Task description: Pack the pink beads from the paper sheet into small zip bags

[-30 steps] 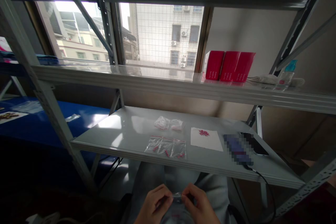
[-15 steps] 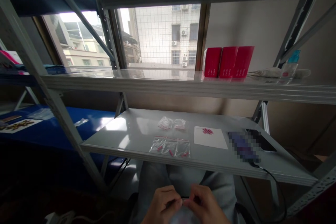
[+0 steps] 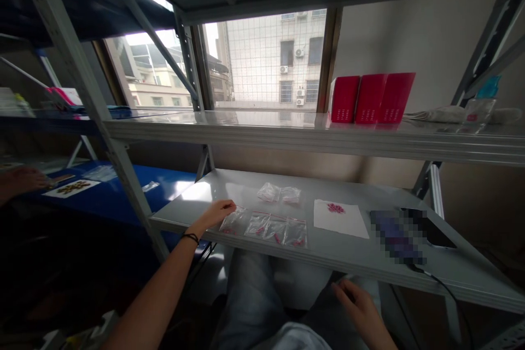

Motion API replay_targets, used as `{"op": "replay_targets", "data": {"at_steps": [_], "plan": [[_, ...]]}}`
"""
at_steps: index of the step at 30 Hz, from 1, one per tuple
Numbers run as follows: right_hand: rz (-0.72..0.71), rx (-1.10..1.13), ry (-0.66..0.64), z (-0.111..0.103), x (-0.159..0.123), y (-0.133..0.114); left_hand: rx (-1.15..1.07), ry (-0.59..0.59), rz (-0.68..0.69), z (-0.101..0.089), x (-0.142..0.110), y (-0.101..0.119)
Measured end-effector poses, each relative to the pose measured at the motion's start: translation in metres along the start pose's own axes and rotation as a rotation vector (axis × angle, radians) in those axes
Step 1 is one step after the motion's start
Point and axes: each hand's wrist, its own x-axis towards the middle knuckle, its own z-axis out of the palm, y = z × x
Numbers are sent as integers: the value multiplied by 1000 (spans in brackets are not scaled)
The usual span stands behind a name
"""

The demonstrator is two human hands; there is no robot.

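My left hand (image 3: 221,212) reaches over the grey shelf, its fingertips pinched on the top edge of a clear zip bag (image 3: 235,221) that has a small pink piece low inside. Just right of it lies a row of three similar zip bags (image 3: 276,228), each with pink bits in the bottom. Above my lap, at the shelf's front edge, my right hand (image 3: 356,299) is loosely curled, thumb apart from the fingers and nothing visible in it. Farther back sit two bunches of clear bags (image 3: 268,192). A pile of small pink pieces (image 3: 336,208) rests on a white sheet (image 3: 342,225).
Two phones, one blurred (image 3: 396,238) with a cable and one dark (image 3: 430,228), lie at the right. Red boxes (image 3: 371,99) and a spray bottle (image 3: 482,105) stand on the upper shelf. At far left, another person's hand (image 3: 30,179) is over a blue table (image 3: 135,197); a shelf post (image 3: 88,87) divides the two.
My hands have parted from over my lap. The left has brought a zip bag onto the shelf, left of the row; the right has moved right. Another person's hand has come into view.
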Motion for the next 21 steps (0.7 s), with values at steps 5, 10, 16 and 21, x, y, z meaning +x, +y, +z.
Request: {"op": "replay_targets", "data": {"at_steps": [5,10,16,21], "plan": [[-54,5,-143,2,-2,-8,116,20,27,20,10,-19],[-69,-31,-191,-2,-4,-11,278,62,77,26,11,-20],[-79,-110,-228,-1,-2,-15,429,114,255,50,45,17],[-96,-154,-219,-1,-4,-17,527,25,447,88,85,53]]}}
